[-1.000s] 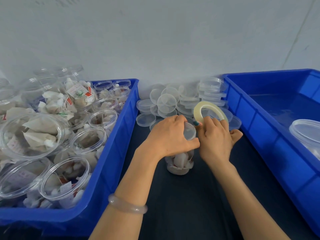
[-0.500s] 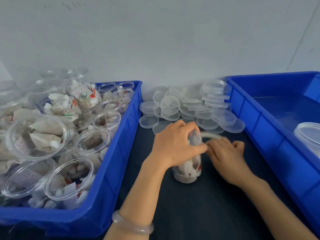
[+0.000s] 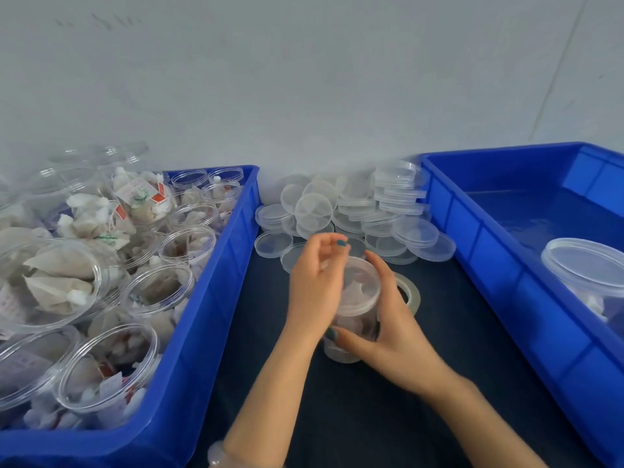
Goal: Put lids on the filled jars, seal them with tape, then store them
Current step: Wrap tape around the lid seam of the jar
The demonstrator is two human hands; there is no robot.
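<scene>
R hand point(image 3: 391, 336) fingers wrap jar point(image 3: 358, 292); L hand point(image 3: 315, 292) fingers blurred, grip unclear; tape roll point(image 3: 412, 293) half-hidden.

Pale grey wall point(image 3: 304, 79) behind a dark tabletop point(image 3: 371, 417), evenly lit.

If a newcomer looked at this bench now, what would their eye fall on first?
Probably the lidded jar at the centre, gripped by the right hand with the left hand beside it, a tape roll lying just right of it. Next, the left bin crammed with open jars of sachets, and the heap of lids by the wall.
</scene>
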